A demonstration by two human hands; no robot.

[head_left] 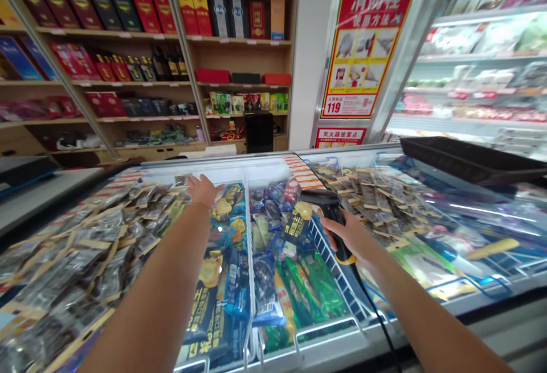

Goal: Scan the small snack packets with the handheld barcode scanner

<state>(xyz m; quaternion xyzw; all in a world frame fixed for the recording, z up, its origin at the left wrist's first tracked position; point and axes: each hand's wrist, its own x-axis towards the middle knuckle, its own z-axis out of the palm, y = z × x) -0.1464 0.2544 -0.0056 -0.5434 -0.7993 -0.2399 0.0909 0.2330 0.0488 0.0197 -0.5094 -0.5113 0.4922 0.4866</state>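
My right hand (pixel 351 235) grips the handle of a black and yellow barcode scanner (pixel 320 197), and its cable runs down toward the front. The scanner is above a white wire basket (pixel 329 253) in a chest freezer. My left hand (pixel 202 192) reaches to the freezer's far side with its fingers spread and nothing visibly in them. Close by its fingertips is a small packet (pixel 182 180). Blue and black wrapped packs (pixel 205 304) lie below my left forearm. Green wrapped packs (pixel 310 287) and a dark blue pack (pixel 265 285) fill the middle basket.
Many small clear packets (pixel 102 242) are heaped at left, with another heap (pixel 380 202) at right. A black tray (pixel 470 159) rests at the right rear. Behind the freezer stand shelves of boxes (pixel 239 40), a black chair back (pixel 258 132) and a red poster (pixel 370 48).
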